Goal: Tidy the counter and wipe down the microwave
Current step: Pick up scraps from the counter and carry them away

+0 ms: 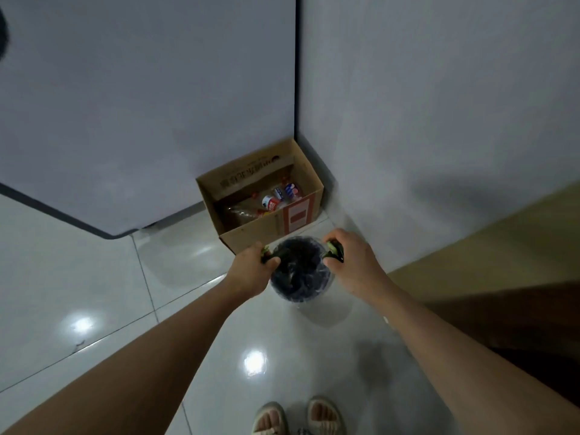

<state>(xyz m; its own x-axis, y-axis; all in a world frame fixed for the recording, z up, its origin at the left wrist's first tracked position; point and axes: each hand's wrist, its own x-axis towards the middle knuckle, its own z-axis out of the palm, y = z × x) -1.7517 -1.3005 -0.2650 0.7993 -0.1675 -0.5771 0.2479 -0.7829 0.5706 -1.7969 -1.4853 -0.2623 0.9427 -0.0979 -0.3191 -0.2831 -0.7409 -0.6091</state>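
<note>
Grey appliance door [131, 114] fills the far left, w/ glossy white floor tiles [94, 293] below it. Moving right, my left hand [251, 273] is curled tight on a small dark-and-green scrap at the left rim of the bin, fingers clamped on it. Between my hands sits the small round bin [299, 271], lined w/ a dark bag, standing on the floor just in front of the cardboard box [266, 199], which holds plastic bottles & wrappers and is tucked into the corner. My right hand [348, 262] pinches a matching green-dark scrap at the bin's right rim, also closed on it. Can't tell if these are bits of rubbish or the bag's own tie handles; too small and dim. Prob. I'm dealing w/ waste from the counter tidy, so the microwave wipe is not yet done, I'd judge. Risk: if I pull unevenly the light bin could tip or the liner could tear, spilling onto the tiles. Wooden cabinet edge [502, 246] runs along the far right.
</note>
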